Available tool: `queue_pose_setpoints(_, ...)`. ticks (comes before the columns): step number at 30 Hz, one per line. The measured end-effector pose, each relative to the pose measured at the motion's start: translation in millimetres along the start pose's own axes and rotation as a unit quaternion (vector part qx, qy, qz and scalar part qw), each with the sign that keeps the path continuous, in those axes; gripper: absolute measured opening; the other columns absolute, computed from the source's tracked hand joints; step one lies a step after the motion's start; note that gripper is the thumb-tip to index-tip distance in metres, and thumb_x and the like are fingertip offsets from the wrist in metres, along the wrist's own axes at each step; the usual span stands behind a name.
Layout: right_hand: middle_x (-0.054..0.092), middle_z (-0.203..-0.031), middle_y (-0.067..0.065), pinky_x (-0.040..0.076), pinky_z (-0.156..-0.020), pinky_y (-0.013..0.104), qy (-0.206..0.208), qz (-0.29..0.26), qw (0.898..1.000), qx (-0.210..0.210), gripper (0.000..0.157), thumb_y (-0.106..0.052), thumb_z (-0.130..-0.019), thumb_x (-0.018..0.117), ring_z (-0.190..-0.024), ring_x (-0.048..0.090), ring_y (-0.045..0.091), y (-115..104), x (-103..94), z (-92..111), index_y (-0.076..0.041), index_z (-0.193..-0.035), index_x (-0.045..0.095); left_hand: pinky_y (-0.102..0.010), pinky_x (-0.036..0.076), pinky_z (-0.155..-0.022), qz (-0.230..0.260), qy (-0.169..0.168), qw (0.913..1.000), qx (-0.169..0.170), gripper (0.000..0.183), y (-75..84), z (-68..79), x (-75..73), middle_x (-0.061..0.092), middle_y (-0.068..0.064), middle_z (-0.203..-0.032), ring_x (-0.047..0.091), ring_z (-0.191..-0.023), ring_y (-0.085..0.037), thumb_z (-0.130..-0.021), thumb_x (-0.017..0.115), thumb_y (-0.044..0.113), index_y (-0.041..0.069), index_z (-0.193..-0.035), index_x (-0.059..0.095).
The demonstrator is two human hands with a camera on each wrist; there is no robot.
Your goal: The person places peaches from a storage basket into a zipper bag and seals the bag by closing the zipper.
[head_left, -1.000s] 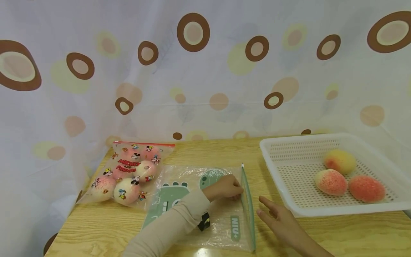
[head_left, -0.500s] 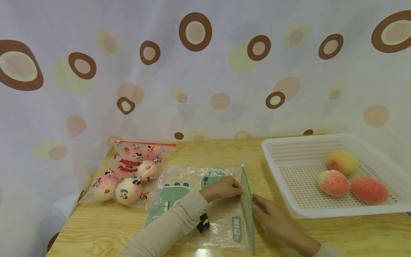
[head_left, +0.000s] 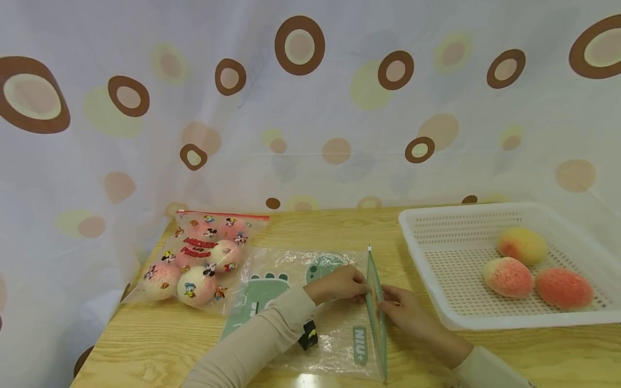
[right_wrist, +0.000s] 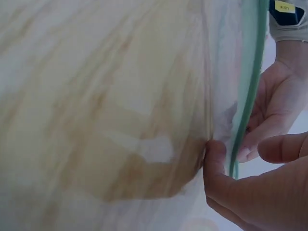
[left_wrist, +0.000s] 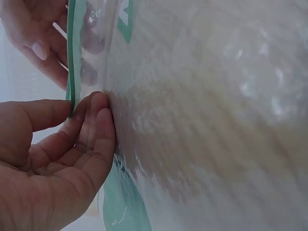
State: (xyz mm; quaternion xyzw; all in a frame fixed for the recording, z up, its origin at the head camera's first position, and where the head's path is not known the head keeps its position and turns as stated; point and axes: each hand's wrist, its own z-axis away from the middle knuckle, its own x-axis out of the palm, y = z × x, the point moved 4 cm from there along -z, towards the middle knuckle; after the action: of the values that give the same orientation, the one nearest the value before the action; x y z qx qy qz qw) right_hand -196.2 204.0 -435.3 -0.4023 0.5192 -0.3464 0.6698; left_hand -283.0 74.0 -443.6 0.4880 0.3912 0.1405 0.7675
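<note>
A clear zip bag point(head_left: 335, 337) with a green cartoon print lies flat on the wooden table, its green-edged mouth point(head_left: 381, 337) standing up toward the right. My left hand point(head_left: 339, 283) pinches that edge between thumb and fingers; the left wrist view shows the thumb point(left_wrist: 50, 113) against the green strip. From the other side, my right hand point(head_left: 405, 312) reaches to the same edge. In the right wrist view its forefinger point(right_wrist: 216, 161) touches the film below the strip, while the thumb point(right_wrist: 284, 147) stays apart from it. The bag looks flat, with nothing inside.
Left of it lies a red-zipped Mickey bag point(head_left: 196, 242) filled with several peach-like fruits. A white plastic basket point(head_left: 451, 318) at the right holds a yellow-red fruit point(head_left: 524, 245) and two pink ones point(head_left: 564, 288). Behind the table point(head_left: 310, 229) hangs a patterned curtain point(head_left: 310, 108).
My right hand has moved left and up to the bag's mouth, from apart to touching it. The left hand keeps its hold on the edge. The view has shifted slightly.
</note>
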Motion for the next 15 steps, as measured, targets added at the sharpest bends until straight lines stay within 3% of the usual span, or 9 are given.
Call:
queue_pose_setpoints(8,0.059,-0.12,0.029,0.055,-0.086,0.041,0.038,-0.039,0.997,0.061,0.044,-0.013,-0.1,0.048,-0.101,0.064,0.032,13,-4.4,-2,0.018,-0.132,0.041,-0.024,0.055,-0.061,-0.01,-0.009,0.9999,-0.003,0.02,2.6,-0.9,2.1,0.068,-0.012,-0.074,0.059,-0.063,-0.013,-0.094,0.06,0.008,-0.003,-0.08,0.07)
queue_pose_setpoints(15,0.063,-0.112,0.025,0.057,-0.081,0.035,0.023,-0.053,0.997,0.053,0.036,-0.004,-0.096,0.053,-0.097,0.066,0.03,18,-3.8,-6,0.021,-0.122,0.05,-0.023,0.054,-0.062,-0.009,-0.017,0.9998,-0.004,0.019,0.0,-0.1,1.5,0.068,-0.011,-0.076,0.062,-0.066,-0.013,-0.094,0.06,0.008,-0.003,-0.082,0.07)
